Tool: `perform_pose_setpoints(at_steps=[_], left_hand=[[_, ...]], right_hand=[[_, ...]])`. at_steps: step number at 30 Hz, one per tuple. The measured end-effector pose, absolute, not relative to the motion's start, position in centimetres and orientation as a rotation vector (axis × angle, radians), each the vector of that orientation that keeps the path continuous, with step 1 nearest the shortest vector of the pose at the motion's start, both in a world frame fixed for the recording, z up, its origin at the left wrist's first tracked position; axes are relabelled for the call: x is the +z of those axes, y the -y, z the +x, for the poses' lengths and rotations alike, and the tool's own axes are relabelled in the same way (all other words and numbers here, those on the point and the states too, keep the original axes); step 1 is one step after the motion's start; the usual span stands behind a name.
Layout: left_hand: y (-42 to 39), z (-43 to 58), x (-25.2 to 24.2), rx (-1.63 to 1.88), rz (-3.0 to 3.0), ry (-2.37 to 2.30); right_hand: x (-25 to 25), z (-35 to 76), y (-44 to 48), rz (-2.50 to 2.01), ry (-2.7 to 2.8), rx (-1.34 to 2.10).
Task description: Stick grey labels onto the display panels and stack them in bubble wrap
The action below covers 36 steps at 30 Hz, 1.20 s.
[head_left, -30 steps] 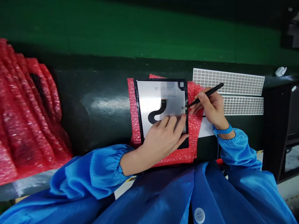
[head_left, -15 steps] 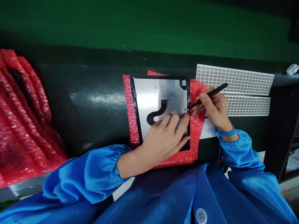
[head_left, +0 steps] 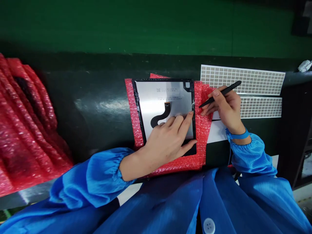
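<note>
A flat display panel (head_left: 156,97) with a silver back, black frame and a curved black flex cable (head_left: 161,116) lies on a red bubble-wrap sheet (head_left: 201,136) on the dark bench. My left hand (head_left: 168,139) rests flat on the panel's lower right part, fingers spread, index fingertip at the right edge. My right hand (head_left: 225,107) pinches black tweezers (head_left: 220,93), their tip just right of the panel's right edge over the bubble wrap.
Two white sheets of small gridded labels (head_left: 243,79) lie to the right behind my right hand. A pile of red bubble wrap (head_left: 26,123) fills the left side. A green belt (head_left: 146,26) runs along the back. A crumpled white scrap (head_left: 305,66) sits far right.
The tweezers' tip has lifted slightly away from the panel's right edge. My left hand stays pressed on the panel. The view has shifted a little.
</note>
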<state>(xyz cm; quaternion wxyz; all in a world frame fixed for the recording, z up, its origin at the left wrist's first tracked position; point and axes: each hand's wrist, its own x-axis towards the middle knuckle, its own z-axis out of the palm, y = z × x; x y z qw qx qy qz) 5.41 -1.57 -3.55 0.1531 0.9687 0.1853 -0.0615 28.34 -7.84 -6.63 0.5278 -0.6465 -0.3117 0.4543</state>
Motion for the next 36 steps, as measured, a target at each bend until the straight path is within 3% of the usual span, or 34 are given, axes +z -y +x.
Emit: perform_pose_setpoints(at_steps=[7, 15, 20, 23, 28, 36], left_hand=[[1.5, 6.3, -3.3, -0.239, 2.714, -0.603], [1.9, 6.0, -3.4, -0.089, 2.838, -0.601], [5.5, 8.2, -2.5, 0.09, 2.85, -0.202], [8.3, 10.0, -2.7, 0.005, 2.831, 0.04], [9.8, 11.5, -3.6, -0.222, 2.862, 0.037], [9.2, 11.2, -3.8, -0.235, 2.884, 0.057]], right_hand=[[-4.7, 31.4, 14.0, -1.592, 0.725, 0.806], [-6.5, 32.1, 20.9, -1.672, 0.708, 0.724], [-7.3, 32.1, 22.2, -1.675, 0.746, 0.754], [-7.5, 32.1, 22.7, -1.723, 0.785, 0.748], [-7.5, 32.1, 22.9, -1.794, 0.874, 0.724], [-7.5, 32.0, 22.7, -1.808, 0.882, 0.704]])
